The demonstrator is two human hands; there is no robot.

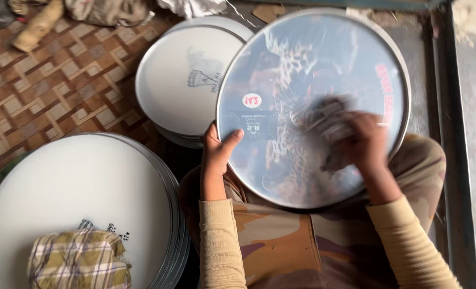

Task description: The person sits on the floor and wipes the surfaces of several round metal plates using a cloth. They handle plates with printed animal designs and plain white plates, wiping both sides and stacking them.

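Observation:
I hold a round clear drum head (pixel 281 75) with a metal rim tilted on my lap. My left hand (pixel 216 152) grips its lower left rim, thumb on the face. My right hand (pixel 364 142) presses a blurred crumpled cloth (pixel 323 118) against the shiny film near its middle. The film has a red round sticker, red lettering at the right and reflections across it.
A stack of white drum heads (pixel 88 187) lies at the lower left with a folded plaid cloth (pixel 77 259) on top. A second white stack (pixel 184 80) stands behind, on a patterned woven mat (pixel 50 91). A metal frame edge (pixel 452 134) runs down the right.

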